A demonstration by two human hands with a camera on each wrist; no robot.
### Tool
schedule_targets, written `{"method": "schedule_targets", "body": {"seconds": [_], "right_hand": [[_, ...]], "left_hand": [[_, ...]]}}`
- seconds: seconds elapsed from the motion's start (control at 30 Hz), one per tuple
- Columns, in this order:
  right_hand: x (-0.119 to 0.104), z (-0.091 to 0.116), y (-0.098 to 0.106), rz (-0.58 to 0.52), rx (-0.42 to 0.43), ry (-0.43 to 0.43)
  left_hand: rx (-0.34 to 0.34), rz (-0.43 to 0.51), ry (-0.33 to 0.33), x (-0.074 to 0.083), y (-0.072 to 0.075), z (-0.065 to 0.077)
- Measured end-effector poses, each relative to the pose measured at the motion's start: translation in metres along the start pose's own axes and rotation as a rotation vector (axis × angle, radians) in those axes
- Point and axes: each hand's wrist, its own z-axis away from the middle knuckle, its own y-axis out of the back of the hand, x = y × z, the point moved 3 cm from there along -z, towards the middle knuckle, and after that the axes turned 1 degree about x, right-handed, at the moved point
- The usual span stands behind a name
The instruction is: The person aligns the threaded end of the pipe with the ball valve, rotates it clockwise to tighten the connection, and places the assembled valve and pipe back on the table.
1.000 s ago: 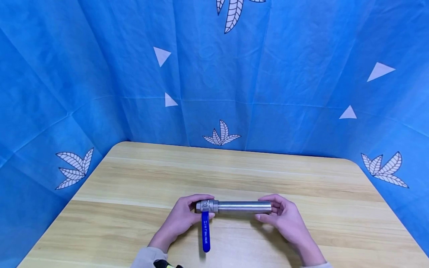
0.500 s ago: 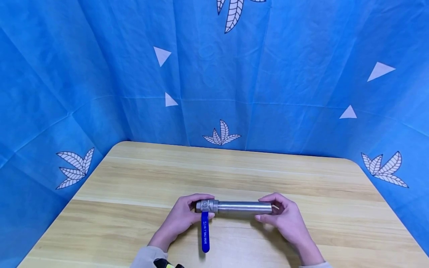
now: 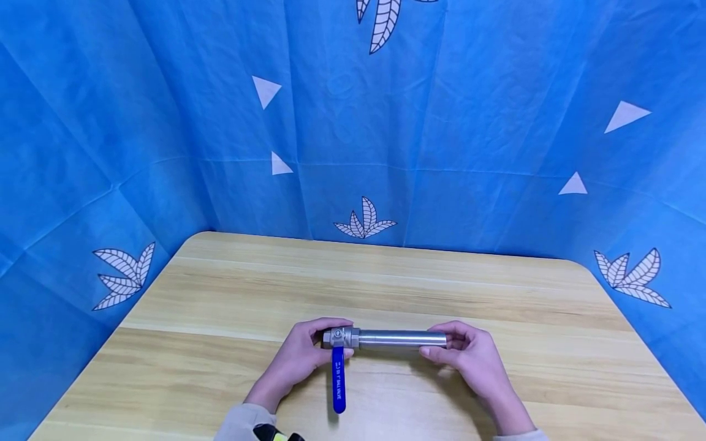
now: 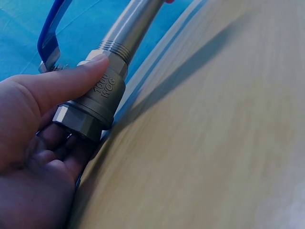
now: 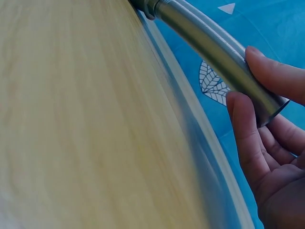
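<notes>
A steel ball valve (image 3: 347,337) with a long blue lever (image 3: 339,381) is gripped by my left hand (image 3: 296,358), thumb on the near side and fingers on the far side. The lever points toward me. Joined to the valve's right end is a straight steel pipe (image 3: 399,339), held level above the table. In the left wrist view, several bare threads (image 4: 115,48) show where the pipe meets the valve. My right hand (image 3: 473,361) pinches the pipe's free end between thumb and fingers. The left fingertips behind the valve are mostly hidden.
The wood-patterned table (image 3: 248,288) extends beneath both hands. A blue cloth (image 3: 353,122) with white leaves and triangles hangs behind its far edge and at both sides. A small black and yellow item (image 3: 276,433) shows by the left sleeve.
The right fingers and thumb have shifted slightly at the pipe's end. My left hand keeps the valve in nearly the same place. Whether the pipe has turned, I cannot tell.
</notes>
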Motion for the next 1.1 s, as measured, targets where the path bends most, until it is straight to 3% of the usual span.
{"method": "schedule_targets", "body": {"seconds": [0.3,0.53,0.67,1.1], "right_hand": [[0.0022,-0.0006,-0.0033,-0.068,-0.038,-0.034],[0.0044,-0.0011,-0.0003,-0.024,-0.103,0.033],[0.004,-0.0017,0.0006,-0.01,-0.115,0.029],[-0.0002,0.0002,-0.0047,0.002,-0.079,0.165]], "left_hand": [[0.004,-0.002,0.004,0.0013,-0.0004,0.0009],[-0.001,0.007,-0.004,0.0005,-0.0004,0.0004],[0.002,0.015,-0.009,-0.0005,0.0,0.0003],[0.01,0.014,0.001,-0.0003,0.0004,0.0002]]}}
